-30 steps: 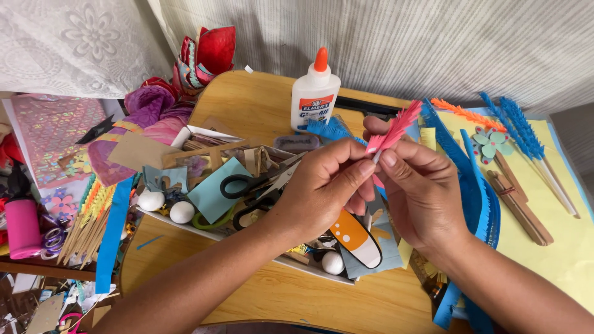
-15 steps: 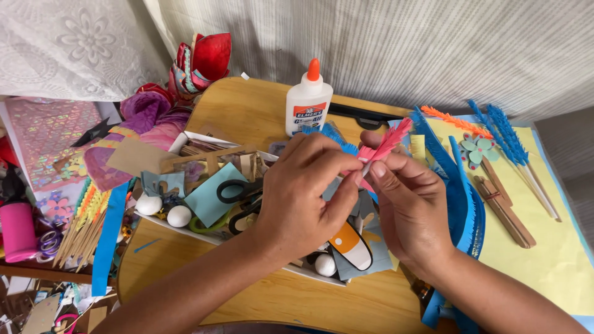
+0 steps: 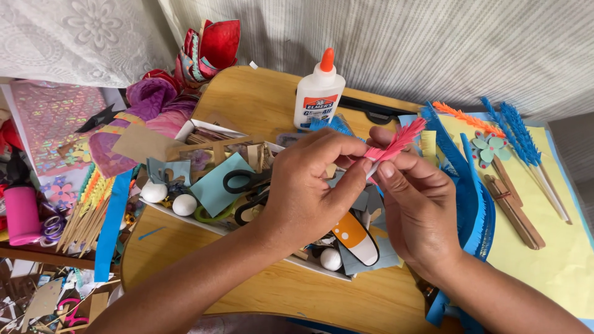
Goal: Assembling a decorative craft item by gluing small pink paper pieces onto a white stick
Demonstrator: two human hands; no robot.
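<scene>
A pink fringed paper strip (image 3: 393, 143) is pinched between both hands, left hand (image 3: 309, 188) and right hand (image 3: 421, 213), fingers closed on it (above the cluttered tray (image 3: 185, 131)); open counter (image 3: 260, 102) is seen near the glue bottle (image 3: 318, 93).

- Lower end of the pink fringed strip (image 3: 393, 146) is covered by my left hand (image 3: 309, 192) and right hand (image 3: 421, 210); can't see where its stick ends.
- Scissors (image 3: 244, 193): blades run under my left hand.
- White tray (image 3: 204, 221): middle hidden by both hands.
- Blue fringed paper (image 3: 473, 204): lower part passes behind my right wrist and off the bottom edge.
- Pink cylinder (image 3: 21, 213): cut by the left edge.
</scene>
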